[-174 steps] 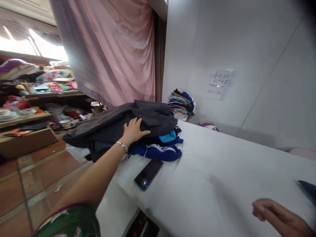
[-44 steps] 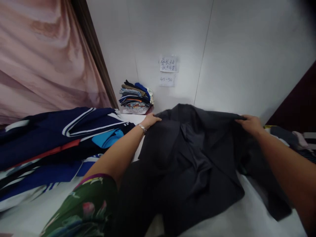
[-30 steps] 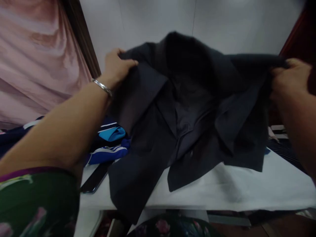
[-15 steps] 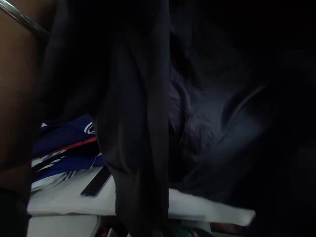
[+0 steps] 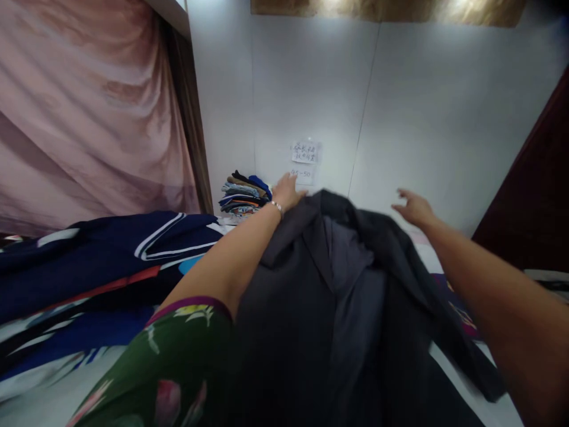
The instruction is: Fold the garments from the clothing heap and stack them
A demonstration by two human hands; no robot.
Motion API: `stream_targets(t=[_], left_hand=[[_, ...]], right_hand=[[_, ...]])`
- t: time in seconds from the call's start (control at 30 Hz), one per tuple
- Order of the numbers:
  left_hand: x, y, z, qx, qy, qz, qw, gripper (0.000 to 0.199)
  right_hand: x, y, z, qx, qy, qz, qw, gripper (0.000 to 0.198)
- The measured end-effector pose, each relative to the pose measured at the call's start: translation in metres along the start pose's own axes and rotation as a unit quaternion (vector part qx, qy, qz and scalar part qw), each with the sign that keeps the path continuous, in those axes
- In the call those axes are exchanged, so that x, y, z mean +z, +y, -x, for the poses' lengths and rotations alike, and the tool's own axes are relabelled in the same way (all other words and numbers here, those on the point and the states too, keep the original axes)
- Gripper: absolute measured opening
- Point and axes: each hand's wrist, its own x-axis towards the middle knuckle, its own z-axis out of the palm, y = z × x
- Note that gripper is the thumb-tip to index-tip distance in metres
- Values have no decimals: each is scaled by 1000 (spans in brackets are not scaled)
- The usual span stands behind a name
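Observation:
A dark grey suit jacket is spread in front of me, collar at the far end and front parted over its grey lining. My left hand is at the jacket's left shoulder, fingers stretched out and thumb apart; whether it touches the cloth I cannot tell. Beyond the right shoulder, my right hand is in the air, fingers apart and holding nothing. One sleeve of the jacket trails to the lower right.
Folded navy and striped garments are piled on the left of the white table. A smaller clothes stack stands at the back, near handwritten paper signs on the wall. Purple cloth lies right of the jacket. A pink curtain hangs at left.
Dark cloth that filled most of the view is now lowered, and the jacket lies spread before me. Both hands have come into view, reached forward. The phone seen on the table is out of sight.

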Motion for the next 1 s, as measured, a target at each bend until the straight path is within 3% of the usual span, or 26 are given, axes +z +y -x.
stream_targets(t=[0.1, 0.17, 0.3, 0.47, 0.67, 0.87, 1.0], left_hand=[[53, -32, 55, 27, -90, 31, 995, 43], [69, -49, 104, 21, -136, 49, 989, 33], [80, -60, 205, 8, -236, 80, 968, 22], [77, -36, 299, -8, -334, 96, 938, 27], [66, -1, 347, 9, -353, 21, 935, 29], [51, -1, 376, 16, -358, -7, 934, 33], [37, -3, 392, 31, -345, -13, 938, 49]], right_hand=[[45, 61, 51, 17, -124, 18, 992, 14], [54, 102, 91, 6, -193, 18, 981, 18], [47, 169, 167, 1, -191, 27, 981, 29], [26, 215, 249, -18, -174, 2, 985, 42], [8, 223, 315, 32, -143, 40, 988, 58], [-11, 233, 339, -1, -196, 120, 973, 61], [-26, 235, 344, -20, -192, 159, 968, 60]])
